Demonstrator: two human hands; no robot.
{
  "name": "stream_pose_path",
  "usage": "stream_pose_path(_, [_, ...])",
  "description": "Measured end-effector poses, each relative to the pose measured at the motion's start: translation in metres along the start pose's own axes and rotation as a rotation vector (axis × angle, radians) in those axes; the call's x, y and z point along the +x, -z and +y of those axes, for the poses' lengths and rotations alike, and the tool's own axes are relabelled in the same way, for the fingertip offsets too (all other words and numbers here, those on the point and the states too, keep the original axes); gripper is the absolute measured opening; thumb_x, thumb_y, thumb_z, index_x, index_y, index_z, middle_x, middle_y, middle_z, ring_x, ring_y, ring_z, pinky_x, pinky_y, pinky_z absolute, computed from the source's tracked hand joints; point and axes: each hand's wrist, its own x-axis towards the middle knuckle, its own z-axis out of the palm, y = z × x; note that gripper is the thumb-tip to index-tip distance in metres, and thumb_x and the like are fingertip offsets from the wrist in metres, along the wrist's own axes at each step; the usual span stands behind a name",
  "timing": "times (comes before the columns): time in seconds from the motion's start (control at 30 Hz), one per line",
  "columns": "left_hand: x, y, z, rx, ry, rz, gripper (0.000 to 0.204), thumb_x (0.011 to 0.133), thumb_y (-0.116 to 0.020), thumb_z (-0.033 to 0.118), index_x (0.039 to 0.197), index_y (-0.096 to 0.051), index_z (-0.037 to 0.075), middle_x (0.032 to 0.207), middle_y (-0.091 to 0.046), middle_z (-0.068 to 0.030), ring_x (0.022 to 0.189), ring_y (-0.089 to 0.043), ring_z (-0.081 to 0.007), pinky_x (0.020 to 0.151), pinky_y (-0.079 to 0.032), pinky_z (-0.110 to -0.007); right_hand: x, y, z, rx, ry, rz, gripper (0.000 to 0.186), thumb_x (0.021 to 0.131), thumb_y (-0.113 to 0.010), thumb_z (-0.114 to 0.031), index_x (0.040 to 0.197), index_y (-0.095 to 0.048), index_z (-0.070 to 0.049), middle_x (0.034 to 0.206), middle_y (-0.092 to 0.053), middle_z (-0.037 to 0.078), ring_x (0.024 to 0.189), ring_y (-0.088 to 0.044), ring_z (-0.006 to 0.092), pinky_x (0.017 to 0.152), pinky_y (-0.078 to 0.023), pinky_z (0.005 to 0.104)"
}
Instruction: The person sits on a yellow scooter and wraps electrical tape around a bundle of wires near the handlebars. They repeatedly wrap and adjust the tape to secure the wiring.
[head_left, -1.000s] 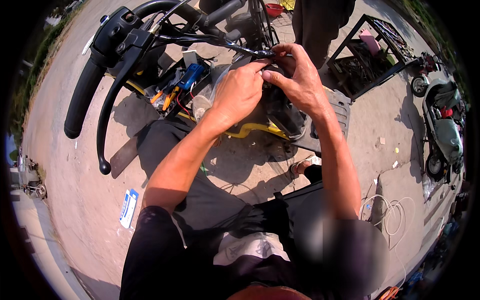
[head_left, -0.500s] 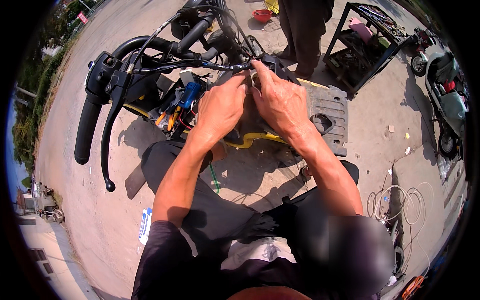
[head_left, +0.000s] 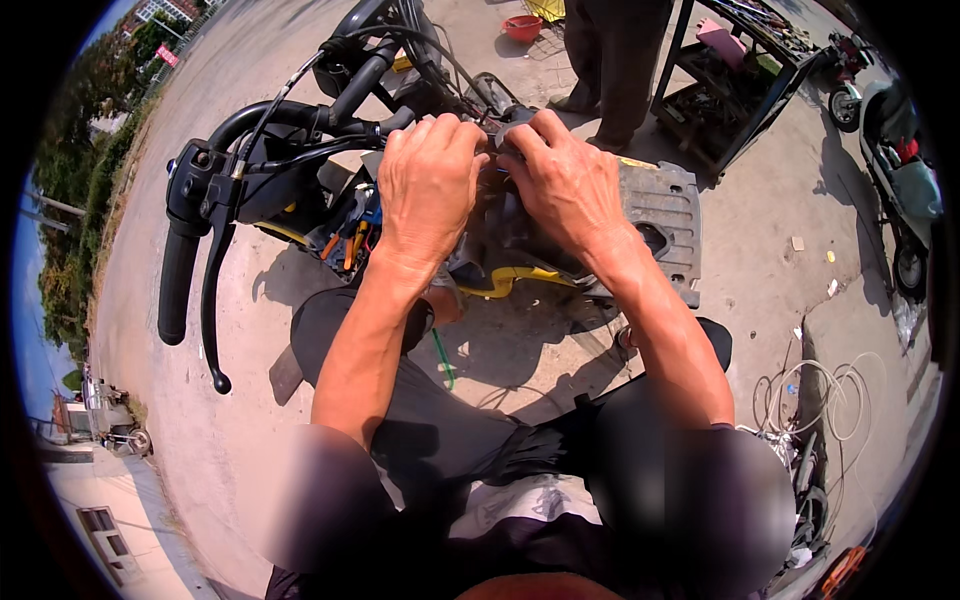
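Note:
My left hand (head_left: 428, 190) is closed, its curled fingers over the end of a black cable (head_left: 325, 148) that runs in from the handlebar (head_left: 270, 115). Close beside it, my right hand (head_left: 568, 190) is closed too, thumb and fingers pinched together. The two sets of fingertips nearly meet above the middle of the vehicle's frame, and what lies between them is mostly hidden. Beyond the fingers, several black cables (head_left: 455, 65) run down the steering column. The black grip (head_left: 178, 290) and the brake lever (head_left: 212, 300) are at the left.
Orange-handled tools (head_left: 352, 245) lie in the open body, left of my left hand. A grey footboard (head_left: 668, 210) is to the right. Another person's legs (head_left: 618, 60) stand behind, by a tool cart (head_left: 715, 110). A white hose (head_left: 835, 400) lies coiled at right.
My left hand has turned more upright and its fingers have curled over the cable end. My right hand has curled its extended index finger. The view has shifted slightly.

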Motion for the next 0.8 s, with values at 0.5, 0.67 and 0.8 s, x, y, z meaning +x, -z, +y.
stream_pose_path(0.5, [0.007,-0.009,0.015,0.18,-0.028,-0.001,0.035,0.084,-0.087,0.035,0.115,-0.078,0.02,0.101,-0.069,0.0043,0.096,-0.063,-0.0212,0.089,-0.041,-0.042,-0.005,-0.017,0.018,0.119,-0.054,0.132,0.025,0.1,-0.074,-0.015,0.116,-0.058,-0.004,0.117,-0.063,0.015,0.096,-0.071,0.0415,0.078,-0.057,0.0498])
stream_pose_path(0.67, [0.01,-0.024,0.003,0.218,-0.138,0.057,0.018,0.087,-0.084,0.028,0.101,-0.078,0.019,0.095,-0.067,0.0044,0.093,-0.062,-0.0212,0.086,-0.044,-0.039,-0.002,-0.017,0.012,0.121,-0.069,0.137,0.023,0.098,-0.072,-0.012,0.113,-0.059,-0.003,0.113,-0.061,0.017,0.095,-0.07,0.0414,0.078,-0.059,0.0518])
stream_pose_path(0.8, [0.014,-0.026,0.004,0.185,-0.18,0.077,0.015,0.088,-0.082,0.023,0.1,-0.077,0.016,0.092,-0.067,0.0031,0.09,-0.062,-0.0209,0.084,-0.045,-0.038,0.002,-0.013,0.01,0.088,-0.06,0.142,0.021,0.096,-0.07,-0.012,0.111,-0.059,-0.003,0.109,-0.06,0.018,0.093,-0.07,0.0415,0.077,-0.06,0.0525])
